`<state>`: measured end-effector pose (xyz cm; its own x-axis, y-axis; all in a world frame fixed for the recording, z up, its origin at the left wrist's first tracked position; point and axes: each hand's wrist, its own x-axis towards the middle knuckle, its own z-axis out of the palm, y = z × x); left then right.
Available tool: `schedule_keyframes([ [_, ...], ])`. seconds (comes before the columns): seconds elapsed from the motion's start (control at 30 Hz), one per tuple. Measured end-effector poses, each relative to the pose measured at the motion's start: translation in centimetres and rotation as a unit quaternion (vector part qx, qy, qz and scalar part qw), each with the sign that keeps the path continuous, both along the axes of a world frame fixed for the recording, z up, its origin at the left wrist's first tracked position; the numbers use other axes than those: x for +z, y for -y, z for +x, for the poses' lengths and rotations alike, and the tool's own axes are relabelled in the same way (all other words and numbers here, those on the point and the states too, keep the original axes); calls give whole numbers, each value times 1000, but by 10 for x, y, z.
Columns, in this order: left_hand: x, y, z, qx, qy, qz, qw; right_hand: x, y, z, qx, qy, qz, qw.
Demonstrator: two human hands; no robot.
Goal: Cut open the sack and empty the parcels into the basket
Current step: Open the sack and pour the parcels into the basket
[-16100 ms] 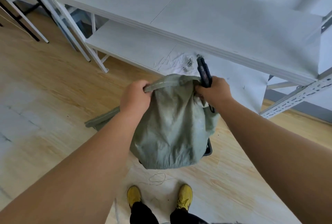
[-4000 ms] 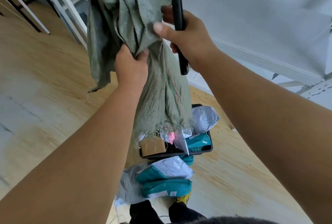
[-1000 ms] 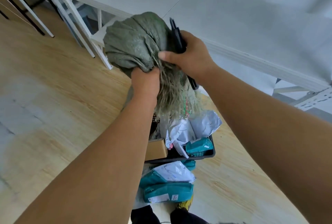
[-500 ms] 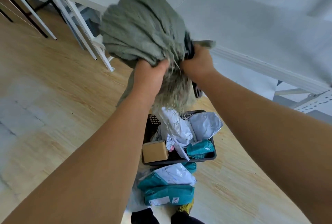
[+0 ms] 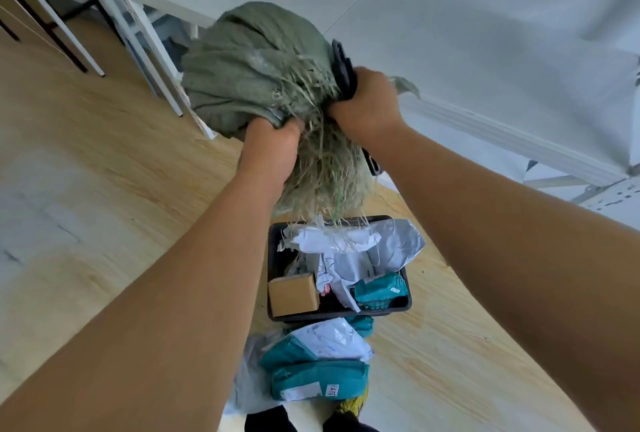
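Nearest, teal and white parcels (image 5: 318,367) lie spilled on the floor (image 5: 104,189) just short of the basket (image 5: 346,314). The basket holds a box (image 5: 293,294) and more mailers — so emptying looks largely done. Above it both hands bunch the sack (image 5: 256,68), frayed cut mouth hanging down over the basket, likely so any remainder drops in. Left hand (image 5: 272,151) has its grip closed on cloth; right hand (image 5: 363,106) clamps cloth and a black cutter (image 5: 343,68) together. The sack's bulk lies beyond both grips, before white shelving (image 5: 485,50).
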<state>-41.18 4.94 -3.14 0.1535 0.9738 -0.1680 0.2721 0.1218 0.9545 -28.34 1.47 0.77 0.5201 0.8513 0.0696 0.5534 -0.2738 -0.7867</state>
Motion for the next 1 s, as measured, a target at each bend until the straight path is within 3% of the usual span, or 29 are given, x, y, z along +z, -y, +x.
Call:
schedule_keyframes([
  [0.07,2,-1,1,2,-2,-11,1000,3,-3,4,-8,26,-28,999],
  [0.13,1,-2,2,5,13,-3,1000,4,-7,6,-25,35,17,999],
  [0.27,-6,6,3,-27,-14,-29,999,-5,0,7,5,47,-127,991],
  [0.37,-6,7,4,-15,13,-1,1000,-1,-2,7,-33,22,27,999],
  [0.4,-4,6,5,-12,9,9,1000,2,-2,6,-30,25,32,999],
  [0.5,-2,3,8,-26,-24,-14,999,-4,-1,10,-4,64,-137,988],
  [0.53,-3,3,8,-24,-19,-24,999,-5,-1,12,-8,69,-139,988],
  [0.73,15,6,14,6,90,18,996,21,-2,4,-53,51,85,994],
  [0.83,32,-1,18,-2,111,51,993,37,-11,1,-49,61,128,989],
  [1.0,10,7,1,-57,46,-7,997,19,-19,-1,9,63,-84,994],
])
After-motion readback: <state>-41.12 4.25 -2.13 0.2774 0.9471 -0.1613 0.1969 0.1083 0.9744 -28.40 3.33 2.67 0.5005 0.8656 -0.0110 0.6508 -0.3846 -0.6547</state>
